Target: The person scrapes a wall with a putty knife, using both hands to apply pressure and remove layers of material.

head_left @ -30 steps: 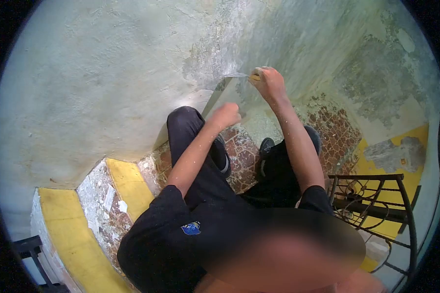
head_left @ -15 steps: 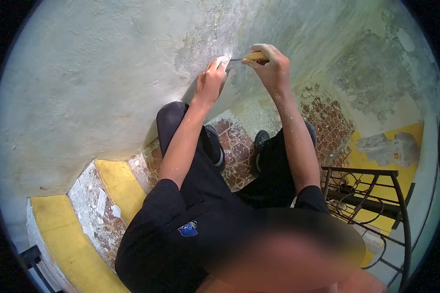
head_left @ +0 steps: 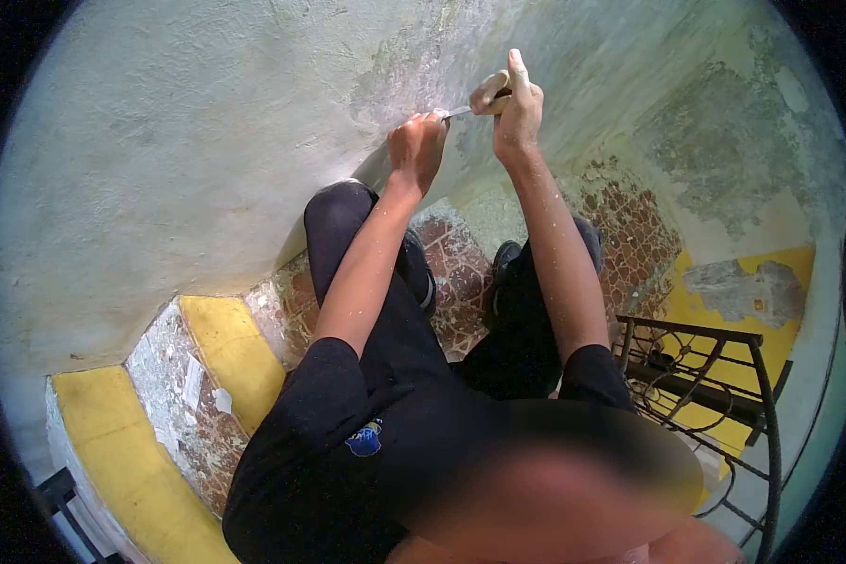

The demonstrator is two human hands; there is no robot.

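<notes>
My right hand (head_left: 517,105) is closed around the light wooden handle of a tool (head_left: 458,111), with its thumb sticking up. The tool's thin metal blade points left, to the fingers of my left hand (head_left: 417,148). That hand is curled with its back turned to the camera, and its fingertips are at the blade's end, close to the grey wall (head_left: 207,141). What lies inside its fingers is hidden. White dust covers the right fingers and dots both forearms.
Yellow-edged steps (head_left: 122,451) with plaster flakes descend at the lower left. A black metal railing (head_left: 771,414) stands at the right. Brown patterned tiles (head_left: 630,235) with debris lie beyond my shoes (head_left: 506,258). My knee (head_left: 338,211) is beside the wall.
My right thumb has lifted off the handle and points up. My left hand has rolled over, its back now showing, and moved slightly right. The blade tilts a little more.
</notes>
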